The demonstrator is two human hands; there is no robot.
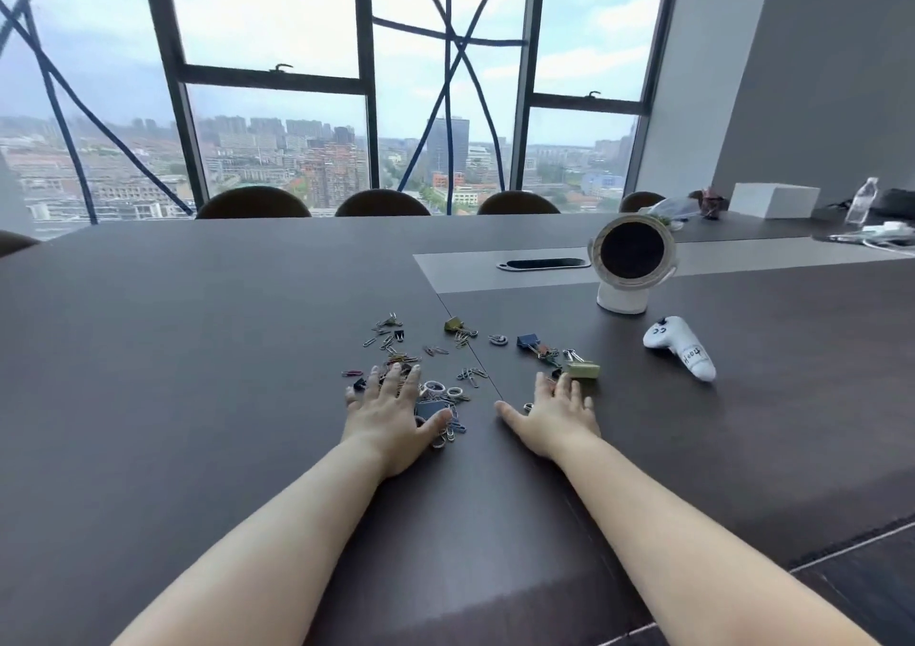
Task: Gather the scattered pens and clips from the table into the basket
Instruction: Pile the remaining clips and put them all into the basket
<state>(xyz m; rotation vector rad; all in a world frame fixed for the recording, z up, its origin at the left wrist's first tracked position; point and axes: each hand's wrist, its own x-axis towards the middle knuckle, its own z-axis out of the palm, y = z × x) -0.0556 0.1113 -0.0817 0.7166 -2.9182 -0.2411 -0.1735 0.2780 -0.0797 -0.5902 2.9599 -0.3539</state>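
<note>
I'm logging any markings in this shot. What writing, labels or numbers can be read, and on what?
White controller: dark handwriting along its handle, about four characters, too distorted to read with certainty.
Water bottle: any label is too small and blurred to read.
White box: no text visible.
Nothing else bears readable text.

My left hand [385, 410] and right hand [553, 413] are both bare: no gloves, rings, watch or bands that I can see. My forearms are bare as well, with no sleeve showing anywhere up to the picture's lower edge. The nails on my left hand look short and unpainted. Those on my right are too small to tell.
</note>
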